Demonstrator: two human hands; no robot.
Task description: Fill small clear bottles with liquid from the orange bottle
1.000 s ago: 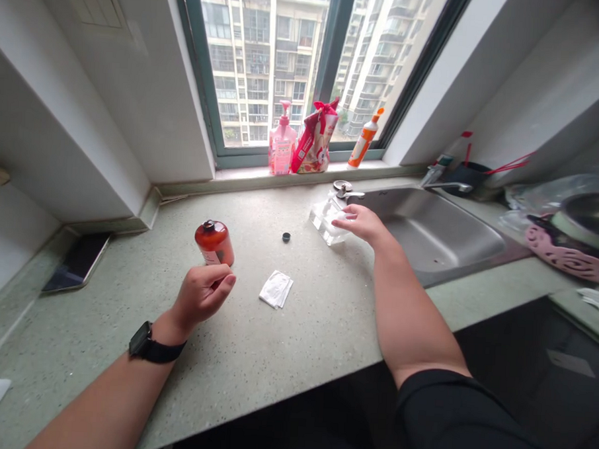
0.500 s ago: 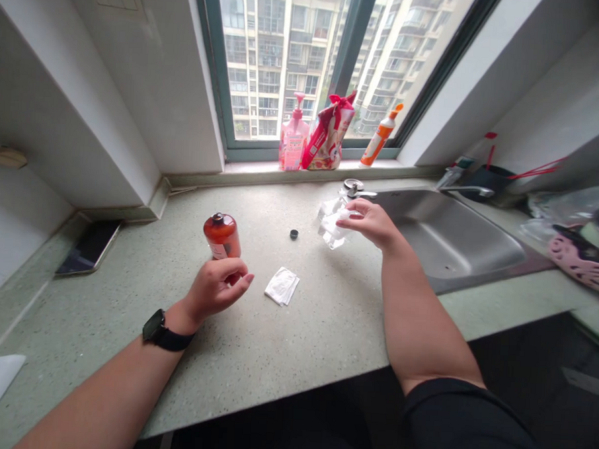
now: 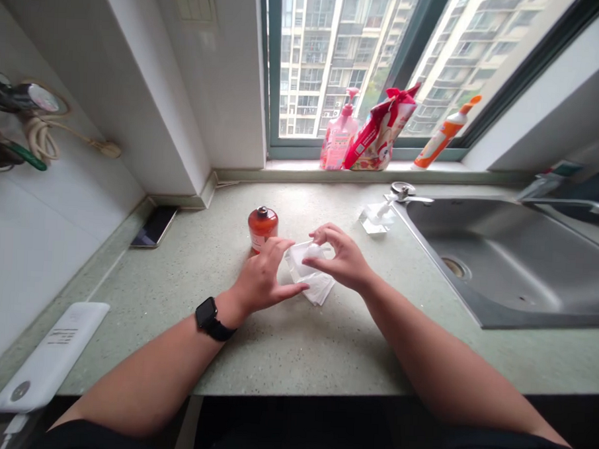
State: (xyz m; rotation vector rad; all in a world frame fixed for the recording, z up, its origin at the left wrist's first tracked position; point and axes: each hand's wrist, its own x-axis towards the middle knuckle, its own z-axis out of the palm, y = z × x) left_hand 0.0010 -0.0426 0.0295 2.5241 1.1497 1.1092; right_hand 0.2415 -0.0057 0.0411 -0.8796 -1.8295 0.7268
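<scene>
My right hand [image 3: 346, 258] grips a clear, boxy plastic container [image 3: 298, 256] between thumb and fingers, over the counter. From the other side my left hand [image 3: 258, 279] reaches around it, thumb and fingers spread, apparently not gripping it. A folded white tissue [image 3: 320, 290] lies on the counter just below the container, partly covered by it. Behind my left hand stands an amber bottle [image 3: 263, 224] with an uncapped neck and a pale label. The small black cap seen earlier is hidden now.
Near the tap [image 3: 412, 198] lies another clear plastic piece with a white pump [image 3: 378, 218]. The steel sink [image 3: 521, 260] is at the right. A phone [image 3: 154, 227] and a white power bank [image 3: 55, 353] lie left. Pump bottle [image 3: 339, 137], red bag [image 3: 383, 132] and orange bottle [image 3: 445, 135] line the sill.
My right hand has carried the clear container from beside the sink leftward to above the tissue. My left hand has opened its fingers and come near it. The view has swung left.
</scene>
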